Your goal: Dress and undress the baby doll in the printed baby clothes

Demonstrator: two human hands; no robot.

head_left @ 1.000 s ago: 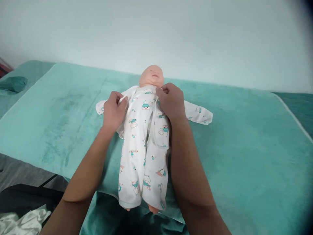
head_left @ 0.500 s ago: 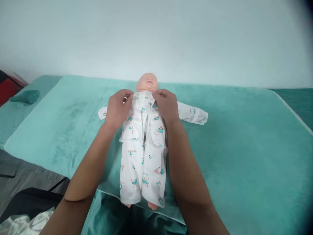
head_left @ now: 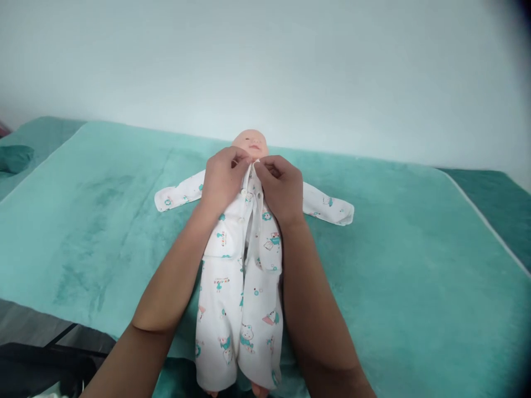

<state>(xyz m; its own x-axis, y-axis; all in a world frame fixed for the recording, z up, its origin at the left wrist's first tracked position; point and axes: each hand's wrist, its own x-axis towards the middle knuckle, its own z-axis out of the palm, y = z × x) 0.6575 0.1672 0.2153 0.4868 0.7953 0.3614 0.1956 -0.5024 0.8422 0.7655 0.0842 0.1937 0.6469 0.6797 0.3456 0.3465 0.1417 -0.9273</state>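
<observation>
A baby doll (head_left: 251,141) lies on its back, its head toward the wall and its feet toward me. It wears a white printed jacket (head_left: 233,209) with both sleeves spread, and matching trousers (head_left: 219,326). Just below the chin, my left hand (head_left: 226,178) pinches one front edge of the jacket near the collar. My right hand (head_left: 281,187) pinches the opposite edge beside it, and the two sets of fingertips almost meet. Lower down, the jacket front hangs apart in a narrow gap, with small round fasteners along the edge.
A light green plush cover (head_left: 398,265) spreads under the doll, with darker green cloth (head_left: 485,193) at the right end. Behind stands a pale wall (head_left: 265,66). A small green cushion (head_left: 15,159) lies far left, and a black chair (head_left: 45,367) is at lower left.
Both hands have drawn together, bringing the jacket's two front edges close at the collar. My left hand moved right, uncovering more of the left sleeve. The view has shifted slightly.
</observation>
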